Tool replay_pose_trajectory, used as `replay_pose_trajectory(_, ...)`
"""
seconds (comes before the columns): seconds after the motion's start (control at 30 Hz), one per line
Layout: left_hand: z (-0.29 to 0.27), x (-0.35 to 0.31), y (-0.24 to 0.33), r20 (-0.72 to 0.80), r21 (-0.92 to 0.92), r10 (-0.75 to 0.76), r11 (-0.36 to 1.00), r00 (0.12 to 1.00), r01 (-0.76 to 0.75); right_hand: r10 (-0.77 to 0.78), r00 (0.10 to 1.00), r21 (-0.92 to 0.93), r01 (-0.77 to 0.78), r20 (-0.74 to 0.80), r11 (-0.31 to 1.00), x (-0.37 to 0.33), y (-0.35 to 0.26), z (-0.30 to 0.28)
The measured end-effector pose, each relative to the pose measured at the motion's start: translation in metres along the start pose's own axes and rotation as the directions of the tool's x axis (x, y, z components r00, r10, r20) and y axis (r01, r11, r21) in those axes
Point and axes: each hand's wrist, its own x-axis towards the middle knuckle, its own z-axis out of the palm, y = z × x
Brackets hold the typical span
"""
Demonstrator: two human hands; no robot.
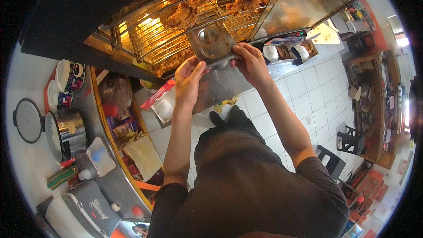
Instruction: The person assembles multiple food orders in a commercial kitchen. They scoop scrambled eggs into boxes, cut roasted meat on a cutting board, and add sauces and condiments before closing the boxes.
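Between my two hands is a small rectangular metal food pan [216, 49], with a rounded recess showing toward its far end. My left hand [189, 81] is closed on its near left corner, thumb and fingers pinching the edge. The right near corner is gripped by my right hand [251, 64], the thumb along the rim. The pan is held at the open front of a lit heated cabinet [150, 46] with wire racks. Pieces of fried chicken [183, 16] lie on the racks just beyond the pan. The pan's underside is hidden.
A hinged glass door [304, 4] stands raised at the right. Food boxes with white cups [271, 53] rest on the counter there, and another box with a white cup [164, 109] is left of my body. A steel pot [66, 134] stands far left. Black crates [350, 140] sit on the tiled floor.
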Motion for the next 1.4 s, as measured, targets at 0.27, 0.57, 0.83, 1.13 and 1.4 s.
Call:
replay_pose_trajectory(0.27,0.012,0.025,0.014,-0.006,-0.052,0.052,0.997,0.999,-0.052,-0.043,0.999,0.091,0.041,0.015,0.995,0.036,-0.011,0.009)
replay_pose_trajectory(0.57,0.018,-0.002,-0.012,-0.004,0.142,0.170,0.975,0.985,-0.168,-0.054,0.995,0.056,0.050,0.081,0.997,0.009,0.000,-0.008)
replay_pose_trajectory(0.83,0.022,0.009,-0.007,-0.085,0.250,0.250,0.943,0.965,-0.222,-0.033,0.996,-0.030,0.036,0.080,0.999,0.032,0.004,-0.008)
replay_pose_trajectory(1.13,0.003,0.080,-0.024,-0.277,-0.312,0.143,0.922,0.950,-0.229,-0.137,0.986,0.286,0.104,0.097,0.952,0.091,0.031,0.016)
replay_pose_trajectory(1.4,0.016,0.099,-0.052,-0.317,-0.451,0.257,0.806,0.913,-0.383,-0.097,0.995,0.418,0.097,-0.022,0.903,0.117,0.040,0.017)
